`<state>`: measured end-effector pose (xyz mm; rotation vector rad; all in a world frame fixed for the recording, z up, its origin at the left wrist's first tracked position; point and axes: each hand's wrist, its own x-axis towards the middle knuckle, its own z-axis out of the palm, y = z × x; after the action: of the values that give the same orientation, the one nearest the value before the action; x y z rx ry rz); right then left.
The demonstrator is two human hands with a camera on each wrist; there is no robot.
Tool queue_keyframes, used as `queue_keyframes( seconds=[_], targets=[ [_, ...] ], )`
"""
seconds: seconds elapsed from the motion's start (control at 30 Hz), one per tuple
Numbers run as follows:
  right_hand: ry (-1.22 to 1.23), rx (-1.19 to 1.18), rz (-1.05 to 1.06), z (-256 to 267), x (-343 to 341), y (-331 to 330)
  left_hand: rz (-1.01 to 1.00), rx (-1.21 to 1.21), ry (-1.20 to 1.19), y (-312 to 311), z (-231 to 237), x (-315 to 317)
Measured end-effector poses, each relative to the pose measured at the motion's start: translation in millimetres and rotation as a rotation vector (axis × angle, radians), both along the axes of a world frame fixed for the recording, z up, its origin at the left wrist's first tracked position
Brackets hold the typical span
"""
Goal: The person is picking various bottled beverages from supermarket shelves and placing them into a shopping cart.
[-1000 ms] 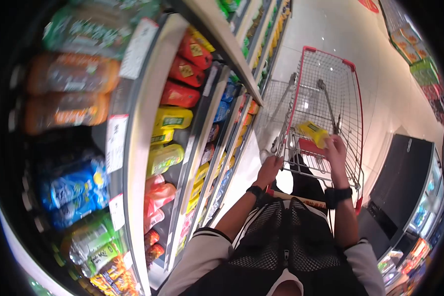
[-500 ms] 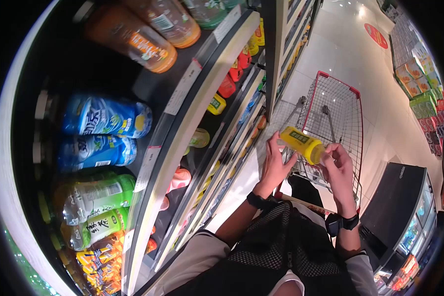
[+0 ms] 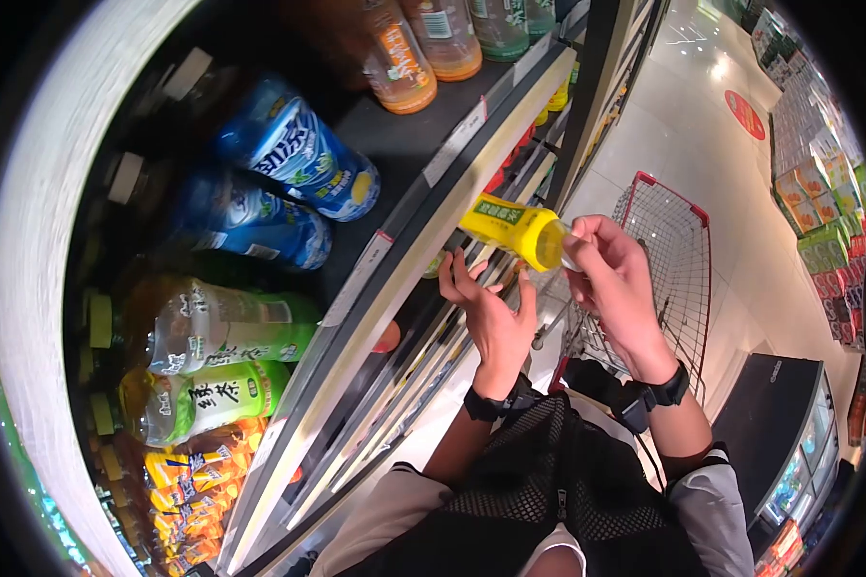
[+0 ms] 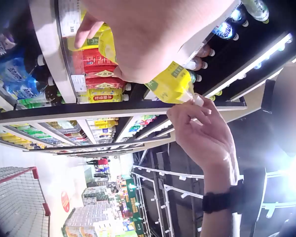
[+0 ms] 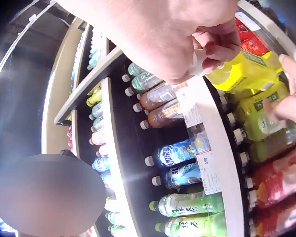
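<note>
A yellow bottle (image 3: 510, 229) with a green label lies nearly level in front of the shelf edge in the head view. My right hand (image 3: 614, 293) pinches it by the cap end, which the fingers partly cover. My left hand (image 3: 491, 332) is just below the bottle, palm up, with its fingers spread and relaxed. In the left wrist view my left hand overlaps part of the bottle (image 4: 172, 84). The right wrist view has the left fingers near the far end of the bottle (image 5: 249, 71).
Along the left runs a drinks shelf with a pale edge (image 3: 433, 226) and price tags. Blue bottles (image 3: 308, 154), green tea bottles (image 3: 226, 332) and orange-based bottles (image 3: 399, 58) lie on it. A wire shopping cart (image 3: 678, 250) stands ahead, with a black display case (image 3: 770, 423) at right.
The bottle has risen from over the cart and moved left to the shelf front, still in the right hand. My left hand has left the cart and come up beside it, fingers spread.
</note>
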<state>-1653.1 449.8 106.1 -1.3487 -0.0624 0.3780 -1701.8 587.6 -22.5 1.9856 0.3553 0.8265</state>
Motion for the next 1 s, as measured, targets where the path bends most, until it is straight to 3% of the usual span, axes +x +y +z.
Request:
queue_keyframes(
  seconds=[0.27, 0.5, 0.57, 0.7, 0.8, 1.0],
  targets=[
    [-0.084, -0.081, 0.042, -22, 5, 41, 0.023, 0.089, -0.061, 18, -10, -15],
    [-0.12, -0.058, 0.112, -9, 6, 64, -0.051, 0.003, -0.118, 25, 0, -8],
    [-0.191, -0.143, 0.135, -7, 9, 69, -0.032, 0.007, -0.132, 24, 4, -6],
    [-0.26, -0.017, 0.103, -11, 2, 80, -0.02, 0.01, -0.175, 28, -2, -6],
    [-0.275, -0.16, 0.108, -16, 9, 78, -0.078, -0.057, -0.103, 31, -9, -7],
    [-0.213, -0.15, 0.121, -37, 18, 90, -0.066, -0.076, -0.027, 27, -12, -5]
  ],
)
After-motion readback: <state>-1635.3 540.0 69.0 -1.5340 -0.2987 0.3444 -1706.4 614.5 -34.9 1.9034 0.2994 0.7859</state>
